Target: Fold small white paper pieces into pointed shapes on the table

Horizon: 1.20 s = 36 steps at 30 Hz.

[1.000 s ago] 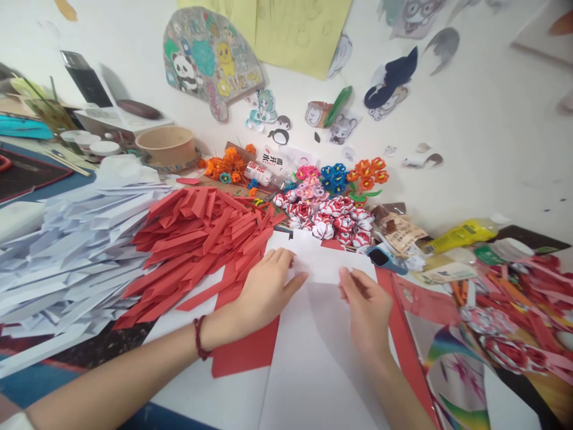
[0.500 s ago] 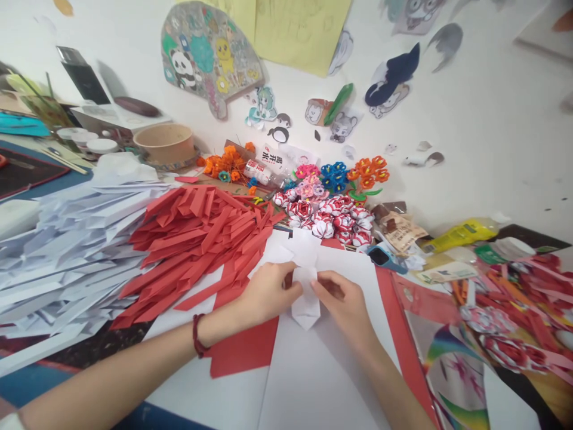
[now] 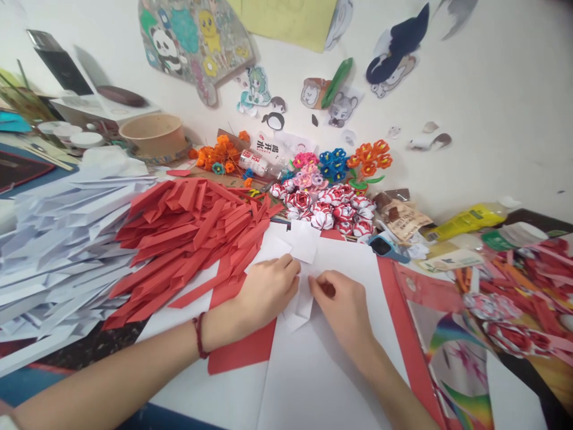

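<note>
Between my two hands is a folded piece of white paper (image 3: 299, 310) with a pointed lower end. My left hand (image 3: 270, 288) is closed over its left side, covering part of it. My right hand (image 3: 342, 298) pinches at its right edge with thumb and forefinger. Beneath lies a large white sheet (image 3: 322, 382). Just beyond my fingers rest small white paper squares (image 3: 304, 242). To the left spreads a heap of folded red paper strips (image 3: 197, 233), and farther left a heap of white paper strips (image 3: 67, 239).
Red and white paper flowers (image 3: 331, 209) sit at the back, by the wall. A blue smartwatch (image 3: 387, 248) lies right of them. Red paper scraps (image 3: 537, 286) crowd the right side. A round tan bowl (image 3: 152, 134) stands back left, and a yellow packet (image 3: 470, 221) lies back right.
My left hand has turned, its knuckles now over the folded white paper, which has tilted slightly. My right hand stays at its right edge. The whole view has shifted a little.
</note>
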Motion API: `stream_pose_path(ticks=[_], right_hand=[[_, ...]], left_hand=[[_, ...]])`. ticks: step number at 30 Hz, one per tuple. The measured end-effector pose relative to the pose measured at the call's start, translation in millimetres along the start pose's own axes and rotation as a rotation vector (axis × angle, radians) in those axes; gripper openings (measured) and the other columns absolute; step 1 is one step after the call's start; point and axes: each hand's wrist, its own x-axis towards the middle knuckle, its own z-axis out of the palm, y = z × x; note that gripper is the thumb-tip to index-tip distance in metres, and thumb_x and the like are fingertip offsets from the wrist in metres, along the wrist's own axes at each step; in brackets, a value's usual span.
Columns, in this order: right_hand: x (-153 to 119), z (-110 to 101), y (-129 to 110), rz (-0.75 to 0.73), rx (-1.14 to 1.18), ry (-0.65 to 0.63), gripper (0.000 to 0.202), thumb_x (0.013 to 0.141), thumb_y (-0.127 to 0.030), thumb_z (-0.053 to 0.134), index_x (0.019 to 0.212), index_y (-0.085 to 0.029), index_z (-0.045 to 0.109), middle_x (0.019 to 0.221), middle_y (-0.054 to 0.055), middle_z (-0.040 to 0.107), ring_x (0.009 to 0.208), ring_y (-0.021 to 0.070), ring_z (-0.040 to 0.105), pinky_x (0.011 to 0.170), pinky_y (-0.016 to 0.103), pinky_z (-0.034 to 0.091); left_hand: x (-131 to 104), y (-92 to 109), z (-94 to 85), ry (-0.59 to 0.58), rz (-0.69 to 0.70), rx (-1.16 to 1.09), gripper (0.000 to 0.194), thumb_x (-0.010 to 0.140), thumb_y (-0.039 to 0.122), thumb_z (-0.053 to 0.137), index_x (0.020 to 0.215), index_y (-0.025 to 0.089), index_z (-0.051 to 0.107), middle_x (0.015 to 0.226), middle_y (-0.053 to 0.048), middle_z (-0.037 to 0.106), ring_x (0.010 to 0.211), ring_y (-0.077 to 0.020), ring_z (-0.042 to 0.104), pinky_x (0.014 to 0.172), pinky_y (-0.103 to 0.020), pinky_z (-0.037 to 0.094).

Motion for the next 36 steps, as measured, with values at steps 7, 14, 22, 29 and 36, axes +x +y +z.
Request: stream_pose_path(ticks=[7,14,22,29,36], right_hand=[[-2.4,1.8,2.7,-0.029,-0.031,0.026,0.011,0.084,-0.025,0.055,0.083,-0.020,0.065,0.069,-0.001,0.061,0.060,0.0128,0.053,0.060,0.026,0.037],[-6.1,4.8,4.2,-0.209,-0.099,0.061,0.018,0.089,-0.016,0.048,0.081,-0.018,0.065,0.074,0.003,0.062,0.071,0.0155,0.056,0.066,0.027,0.040],[-6.1,4.1,3.2,-0.246,-0.062,0.012,0.017,0.089,-0.015,0.048,0.081,-0.019,0.063,0.077,0.003,0.061,0.076,0.0166,0.055,0.068,0.028,0.041],[-9.3,2.5,0.7,-0.180,-0.082,-0.022,0.013,0.089,-0.017,0.051,0.091,-0.018,0.064,0.080,0.003,0.061,0.078,0.0185,0.056,0.067,0.030,0.042],[-10.1,5.6,-1.1,-0.270,-0.135,0.016,0.026,0.093,-0.014,0.040,0.078,-0.016,0.062,0.072,0.003,0.055,0.071,0.0163,0.051,0.064,0.029,0.041]], left_hand=[[-1.4,-3.6,1.3,0.007,0.072,0.055,0.016,0.089,0.020,0.043,0.081,0.018,0.057,0.079,-0.001,0.059,0.062,-0.0133,0.054,0.052,-0.026,0.032],[-2.1,-6.6,-0.5,0.028,0.205,0.125,0.017,0.088,0.016,0.046,0.083,0.019,0.061,0.077,-0.002,0.059,0.058,-0.0125,0.049,0.054,-0.028,0.033],[-2.7,-5.8,-3.5,0.000,0.218,0.093,0.013,0.086,0.014,0.049,0.081,0.018,0.061,0.077,-0.004,0.057,0.070,-0.0156,0.051,0.057,-0.028,0.036],[-3.3,-5.9,0.1,0.023,0.228,0.104,0.021,0.089,0.010,0.042,0.087,0.018,0.061,0.079,-0.003,0.056,0.068,-0.0153,0.049,0.057,-0.028,0.037],[-2.4,-8.2,-4.3,-0.015,0.229,0.079,0.015,0.090,0.017,0.048,0.091,0.020,0.063,0.078,-0.002,0.055,0.071,-0.0152,0.050,0.056,-0.027,0.036]])
